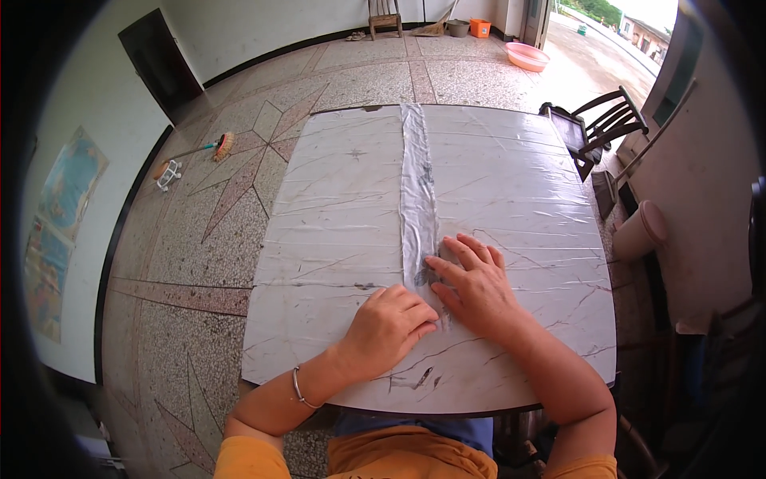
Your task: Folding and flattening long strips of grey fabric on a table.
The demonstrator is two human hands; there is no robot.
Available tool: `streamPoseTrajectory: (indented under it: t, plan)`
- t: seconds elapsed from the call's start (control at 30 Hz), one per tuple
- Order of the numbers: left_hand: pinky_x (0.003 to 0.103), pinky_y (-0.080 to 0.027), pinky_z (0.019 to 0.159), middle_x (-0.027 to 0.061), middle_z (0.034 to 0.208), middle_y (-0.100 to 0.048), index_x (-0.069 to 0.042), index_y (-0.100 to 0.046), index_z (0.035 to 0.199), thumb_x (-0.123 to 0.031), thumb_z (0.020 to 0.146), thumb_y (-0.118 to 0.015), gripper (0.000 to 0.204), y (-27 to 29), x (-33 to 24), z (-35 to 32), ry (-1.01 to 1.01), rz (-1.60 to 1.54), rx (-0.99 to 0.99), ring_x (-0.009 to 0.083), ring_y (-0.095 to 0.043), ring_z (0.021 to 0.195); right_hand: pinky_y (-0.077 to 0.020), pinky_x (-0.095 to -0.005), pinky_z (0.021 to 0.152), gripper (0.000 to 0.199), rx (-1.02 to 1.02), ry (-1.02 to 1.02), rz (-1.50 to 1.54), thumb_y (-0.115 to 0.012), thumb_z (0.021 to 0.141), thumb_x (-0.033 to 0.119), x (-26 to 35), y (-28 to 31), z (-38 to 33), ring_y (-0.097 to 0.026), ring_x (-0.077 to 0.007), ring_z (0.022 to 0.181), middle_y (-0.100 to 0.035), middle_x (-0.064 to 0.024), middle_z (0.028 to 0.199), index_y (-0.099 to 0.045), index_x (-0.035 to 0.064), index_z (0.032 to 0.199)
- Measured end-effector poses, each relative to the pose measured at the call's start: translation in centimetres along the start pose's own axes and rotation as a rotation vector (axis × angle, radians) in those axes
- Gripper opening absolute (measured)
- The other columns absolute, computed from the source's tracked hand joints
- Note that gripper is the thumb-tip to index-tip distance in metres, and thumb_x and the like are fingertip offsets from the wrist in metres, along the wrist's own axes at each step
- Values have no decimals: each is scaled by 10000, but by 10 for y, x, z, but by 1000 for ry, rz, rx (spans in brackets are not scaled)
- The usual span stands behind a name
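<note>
Orange cloth of a shirt (407,457) is filling the near edge, and a table (519,184) with a pale, veined top is spreading out just beyond it. A silvery strip (417,191) is running down the middle of the tabletop, from the far edge toward the near part, lying wrinkled and ending by the hands. The left hand (387,323) is resting at the near left of the strip's end, its fingers curling inward; whether they are gripping anything, I cannot tell. A bracelet (298,385) is circling that wrist. The right hand (481,289) is lying open just to the right, fingers spreading, with one fingertip touching the strip's right side near its end.

To the right of the table, a dark chair (614,124) is standing near the far corner, and a pink bin (641,231) is standing nearer, by the wall. On the floor to the left, a brush (224,147) is lying beside a small white rack-like thing (169,175). At the far side, a pink basin (527,57) is sitting near the bright doorway, an orange bucket (479,29) is standing to its left, and a wooden chair (384,17) is standing farther left.
</note>
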State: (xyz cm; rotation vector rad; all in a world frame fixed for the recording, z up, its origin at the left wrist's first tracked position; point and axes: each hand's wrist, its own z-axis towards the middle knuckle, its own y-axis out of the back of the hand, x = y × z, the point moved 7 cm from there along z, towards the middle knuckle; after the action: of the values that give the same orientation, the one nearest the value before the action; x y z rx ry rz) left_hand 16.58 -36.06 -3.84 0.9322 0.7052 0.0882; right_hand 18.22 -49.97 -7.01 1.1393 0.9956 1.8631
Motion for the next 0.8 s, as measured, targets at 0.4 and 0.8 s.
streamPoseTrajectory:
  t: [0.4,0.8]
  plan:
    - [380,-507,746,68,905,-658,-62,-714,897,-59,757,-768,150,2,1,-4,-56,14,-95,271,-598,843,-259,-477,1144,364,109,128,49,-668,896,169,10,-1,4,-391,-241,1408,-538,-58,1433,-653,118,1257]
    - [387,-484,806,70,938,-664,-62,-706,963,-83,814,-735,153,-5,4,-4,-51,-71,55,272,-593,894,-196,-521,1169,454,151,101,-8,-588,974,343,4,-3,-2,-314,-284,1466,-469,-75,1514,-569,171,1394]
